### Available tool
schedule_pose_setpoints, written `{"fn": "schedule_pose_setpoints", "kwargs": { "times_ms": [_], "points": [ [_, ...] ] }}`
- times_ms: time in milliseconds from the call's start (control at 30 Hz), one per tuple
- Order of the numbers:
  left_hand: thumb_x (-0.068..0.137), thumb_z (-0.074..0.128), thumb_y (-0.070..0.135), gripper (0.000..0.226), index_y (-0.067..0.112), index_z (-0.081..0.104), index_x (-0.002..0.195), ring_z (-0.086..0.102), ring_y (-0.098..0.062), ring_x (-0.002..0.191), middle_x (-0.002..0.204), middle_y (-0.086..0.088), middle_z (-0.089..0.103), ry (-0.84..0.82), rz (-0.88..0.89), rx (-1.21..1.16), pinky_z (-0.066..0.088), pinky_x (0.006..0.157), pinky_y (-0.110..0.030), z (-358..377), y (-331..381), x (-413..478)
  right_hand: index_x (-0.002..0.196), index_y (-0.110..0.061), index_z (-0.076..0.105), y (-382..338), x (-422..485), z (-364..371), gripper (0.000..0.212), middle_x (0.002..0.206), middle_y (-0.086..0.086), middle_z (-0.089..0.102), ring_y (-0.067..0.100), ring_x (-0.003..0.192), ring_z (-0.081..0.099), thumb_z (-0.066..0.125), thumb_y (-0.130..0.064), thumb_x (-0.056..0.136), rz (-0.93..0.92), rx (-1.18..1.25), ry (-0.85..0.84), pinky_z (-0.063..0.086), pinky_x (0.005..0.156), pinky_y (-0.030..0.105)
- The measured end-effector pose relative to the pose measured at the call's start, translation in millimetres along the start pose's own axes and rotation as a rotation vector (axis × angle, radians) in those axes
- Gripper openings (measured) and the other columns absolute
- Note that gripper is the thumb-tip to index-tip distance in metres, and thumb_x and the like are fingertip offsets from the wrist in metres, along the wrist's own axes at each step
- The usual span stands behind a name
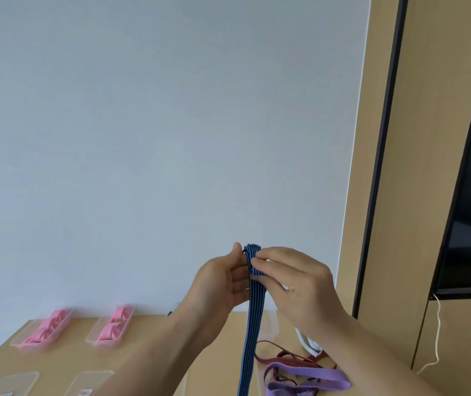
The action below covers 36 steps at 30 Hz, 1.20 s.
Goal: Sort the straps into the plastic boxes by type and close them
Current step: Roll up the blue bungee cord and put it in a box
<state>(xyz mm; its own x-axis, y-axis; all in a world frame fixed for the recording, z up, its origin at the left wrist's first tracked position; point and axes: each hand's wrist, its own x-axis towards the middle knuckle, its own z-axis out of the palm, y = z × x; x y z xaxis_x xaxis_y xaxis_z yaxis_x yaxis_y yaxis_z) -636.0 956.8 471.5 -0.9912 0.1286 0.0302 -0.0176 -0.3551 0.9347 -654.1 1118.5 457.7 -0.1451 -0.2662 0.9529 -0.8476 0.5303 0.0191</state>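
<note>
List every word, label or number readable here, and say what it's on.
Left sticker, on the left lid: too blurred to read.
Right sticker, on the right lid: too blurred to read.
Blue striped strap: no text visible.
No other writing can be made out.

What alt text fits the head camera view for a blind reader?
A left hand and right hand pinch the folded top of a blue striped strap before a pale wall. On the table, two open boxes hold pink straps; a purple strap and red strap lie loose.
</note>
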Motion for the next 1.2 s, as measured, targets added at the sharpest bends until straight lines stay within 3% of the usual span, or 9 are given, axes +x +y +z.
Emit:
{"fn": "schedule_pose_setpoints", "kwargs": {
  "times_ms": [200,400,467,533,633,700,867,1067,1200],
  "points": [
    [0.107,0.051,0.030,0.036,0.011,0.082,0.108,0.074,-0.021,0.094,0.106,-0.012,0.077,-0.087,0.060,0.048,0.060,0.080,-0.029,-5,3,5,0.101,0.000,0.077,0,-11,8,0.016,0.110,0.010,0.072,0.020,0.109,0.066,0.075,-0.006,0.086,-0.069,-0.061,-0.008,0.054,0.095,0.029],
    [0.108,0.052,0.026,0.034,0.005,0.078,0.106,0.064,-0.023,0.088,0.094,-0.011,0.069,-0.155,0.128,0.129,0.058,0.084,-0.033,-13,1,8,0.087,-0.006,0.077,-5,-2,4,0.003,0.096,0.002,0.072,0.015,0.098,0.066,0.076,-0.008,0.085,0.002,-0.009,-0.011,0.053,0.087,0.027],
    [0.109,0.050,0.026,0.036,0.007,0.080,0.104,0.065,-0.023,0.089,0.097,-0.012,0.072,-0.161,0.147,0.164,0.059,0.084,-0.031,-14,1,9,0.084,-0.010,0.073,-7,5,4,0.008,0.090,-0.004,0.070,0.011,0.088,0.066,0.080,-0.008,0.079,0.138,0.032,0.028,0.053,0.078,0.025],
    [0.110,0.048,0.025,0.037,0.010,0.081,0.105,0.070,-0.022,0.092,0.103,-0.013,0.077,-0.146,0.160,0.192,0.060,0.087,-0.031,-14,1,10,0.099,-0.017,0.068,-8,11,2,0.027,0.094,-0.011,0.066,0.009,0.088,0.065,0.083,-0.012,0.077,0.396,0.109,-0.013,0.052,0.073,0.023],
    [0.110,0.048,0.025,0.036,0.014,0.082,0.108,0.072,-0.020,0.094,0.106,-0.009,0.079,-0.150,0.153,0.238,0.059,0.085,-0.029,-16,4,11,0.118,-0.028,0.064,-2,24,-4,0.043,0.101,-0.014,0.068,0.005,0.099,0.064,0.080,-0.016,0.081,0.729,0.305,-0.322,0.056,0.076,0.027],
    [0.111,0.047,0.025,0.035,0.015,0.080,0.115,0.073,-0.019,0.096,0.112,-0.009,0.078,-0.180,0.130,0.262,0.058,0.087,-0.031,-17,2,10,0.106,-0.029,0.072,4,32,-7,0.029,0.096,-0.010,0.072,0.006,0.093,0.068,0.076,-0.011,0.083,0.738,0.390,-0.441,0.058,0.075,0.029],
    [0.110,0.045,0.036,0.042,0.008,0.074,0.125,0.073,-0.025,0.100,0.115,-0.017,0.075,-0.192,0.020,0.118,0.060,0.090,-0.036,-19,-6,13,0.095,-0.030,0.076,9,33,-7,0.026,0.098,-0.013,0.072,0.013,0.084,0.071,0.078,-0.010,0.079,0.763,0.324,-0.423,0.058,0.081,0.033],
    [0.109,0.041,0.047,0.055,0.003,0.071,0.120,0.076,-0.030,0.093,0.112,-0.021,0.077,-0.155,-0.136,0.097,0.062,0.080,-0.035,-20,-21,15,0.096,-0.024,0.075,14,29,-7,0.026,0.087,-0.010,0.074,0.007,0.085,0.068,0.079,-0.004,0.079,0.717,0.254,-0.250,0.057,0.076,0.031],
    [0.106,0.040,0.054,0.059,0.007,0.072,0.119,0.077,-0.030,0.098,0.111,-0.014,0.079,-0.138,-0.165,0.171,0.060,0.094,-0.048,-17,-28,14,0.096,-0.019,0.076,9,17,-2,0.027,0.083,-0.013,0.074,0.007,0.077,0.070,0.081,0.000,0.077,0.616,0.192,-0.177,0.057,0.078,0.028]
  ]
}}
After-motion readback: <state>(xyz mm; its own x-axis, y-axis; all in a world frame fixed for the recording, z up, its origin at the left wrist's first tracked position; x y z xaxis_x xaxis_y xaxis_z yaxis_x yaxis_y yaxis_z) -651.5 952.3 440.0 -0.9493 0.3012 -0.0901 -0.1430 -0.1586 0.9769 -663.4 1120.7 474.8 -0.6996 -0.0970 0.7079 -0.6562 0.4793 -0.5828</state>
